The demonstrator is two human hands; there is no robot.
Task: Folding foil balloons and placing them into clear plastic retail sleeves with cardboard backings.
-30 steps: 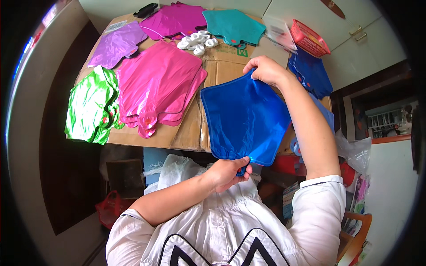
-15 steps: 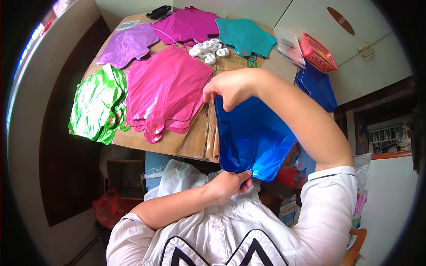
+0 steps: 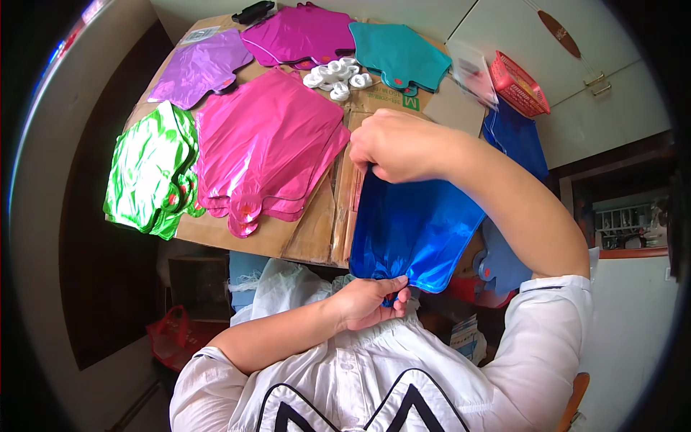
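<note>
A flat, shiny blue foil balloon (image 3: pixel 414 227) hangs before me at the near right corner of the cardboard-covered table. My left hand (image 3: pixel 371 301) is closed on its lower edge, thumb on top, with a gathered bit of foil between the fingers. Up at the balloon's top left corner, my right hand (image 3: pixel 403 146) is closed with the fingers bent down; it hides that corner. Just left of the balloon lies a fanned stack of pink foil balloons (image 3: pixel 270 140), their rounded tabs toward me.
Green-and-white (image 3: pixel 147 173), lilac (image 3: pixel 198 68), magenta (image 3: pixel 302 32) and teal foil stacks (image 3: pixel 399 56) lie on the cardboard (image 3: pixel 295 241). White ring-shaped rolls (image 3: pixel 337 75) sit among them. Farther right are a red plastic basket (image 3: pixel 518 83) and more blue foil (image 3: pixel 522 140).
My right hand has moved slightly right, turned more knuckles-up and covers the balloon's top corner. My left hand keeps its hold on the lower edge. The view has shifted slightly.
</note>
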